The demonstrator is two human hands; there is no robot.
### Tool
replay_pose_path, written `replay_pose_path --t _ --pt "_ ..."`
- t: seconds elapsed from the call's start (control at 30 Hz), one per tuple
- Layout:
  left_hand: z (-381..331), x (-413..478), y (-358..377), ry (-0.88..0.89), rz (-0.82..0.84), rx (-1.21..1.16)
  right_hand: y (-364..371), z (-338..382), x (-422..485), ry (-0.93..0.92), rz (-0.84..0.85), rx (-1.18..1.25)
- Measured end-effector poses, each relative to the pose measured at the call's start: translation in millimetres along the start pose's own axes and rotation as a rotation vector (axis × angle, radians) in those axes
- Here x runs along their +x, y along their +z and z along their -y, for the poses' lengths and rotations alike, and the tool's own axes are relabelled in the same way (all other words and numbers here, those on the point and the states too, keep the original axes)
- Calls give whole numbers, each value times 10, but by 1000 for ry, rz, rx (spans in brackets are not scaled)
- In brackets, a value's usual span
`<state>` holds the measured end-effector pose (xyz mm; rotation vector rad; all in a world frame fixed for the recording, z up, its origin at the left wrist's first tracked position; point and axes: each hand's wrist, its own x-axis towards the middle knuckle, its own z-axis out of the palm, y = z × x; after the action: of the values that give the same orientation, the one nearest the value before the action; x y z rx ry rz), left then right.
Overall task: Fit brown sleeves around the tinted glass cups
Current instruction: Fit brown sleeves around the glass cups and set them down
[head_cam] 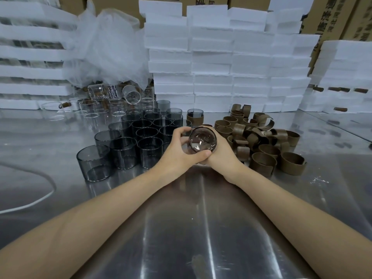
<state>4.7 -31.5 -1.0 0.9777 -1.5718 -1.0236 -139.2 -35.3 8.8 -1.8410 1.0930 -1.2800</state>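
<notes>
Obscuring cup (203,140): left hand (178,153), right hand (220,153)

Bare left hand (177,153), right hand (221,152), forearms (100,208)

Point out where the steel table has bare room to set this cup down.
Bare: the table on the near side of the left hand and right hand, which grip the cup; also left of the tinted cups, up to the white cable. Crowded: tinted cups left of the hands, brown sleeves right, foam blocks behind.
</notes>
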Motion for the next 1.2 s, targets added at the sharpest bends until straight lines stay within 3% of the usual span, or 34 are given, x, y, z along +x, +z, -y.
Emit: replay_pose_path --t 0.17,0.63,0.87,1.03,1.2 --pt "-26 -23 6 56 24 -103 -24 18 3 113 20 202" --pt "-33 2 -25 82 45 -145 -64 -53 27 74 89 313" --pt "-18 -41 -1 205 132 57 -111 -30 37 208 256 654" --pt "32 -23 28 235 79 111 -89 19 29 250 287 800" --pt "5 -36 5 244 -31 129 -84 -5 48 311 308 788"
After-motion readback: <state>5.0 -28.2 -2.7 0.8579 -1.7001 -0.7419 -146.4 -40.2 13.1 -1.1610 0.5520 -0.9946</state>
